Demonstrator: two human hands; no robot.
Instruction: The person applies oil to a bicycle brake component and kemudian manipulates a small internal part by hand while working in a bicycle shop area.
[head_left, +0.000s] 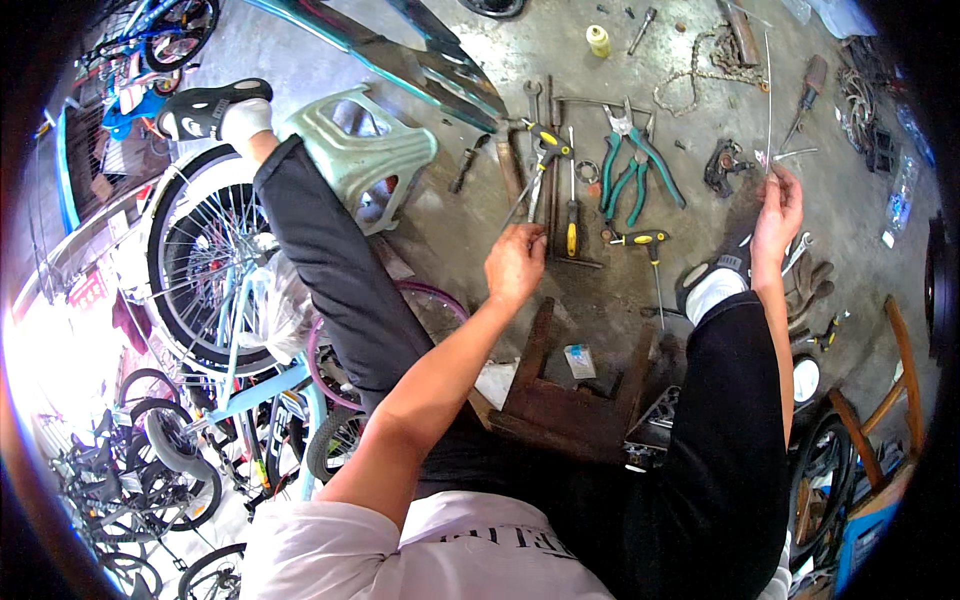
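My left hand (pixel 515 262) is closed around the lower shaft of a yellow-and-black T-handled hex key (pixel 549 142), beside a row of floor tools. My right hand (pixel 778 218), at the right, pinches a long thin metal rod (pixel 768 95) that points upward. Between my hands lie green-handled pliers (pixel 651 183), a yellow-handled screwdriver (pixel 572 230), a second T-handled key (pixel 645 239) and a dark metal part (pixel 722 165). A dark-handled screwdriver (pixel 812 83) lies beyond my right hand.
A pale green plastic stool (pixel 402 150) and bicycles (pixel 185 315) are at the left. A teal frame (pixel 400 70) lies above. A chain (pixel 690 90) and small bottle (pixel 598 42) rest on the concrete floor (pixel 470 220). Wooden pieces (pixel 900 350) stand at the right.
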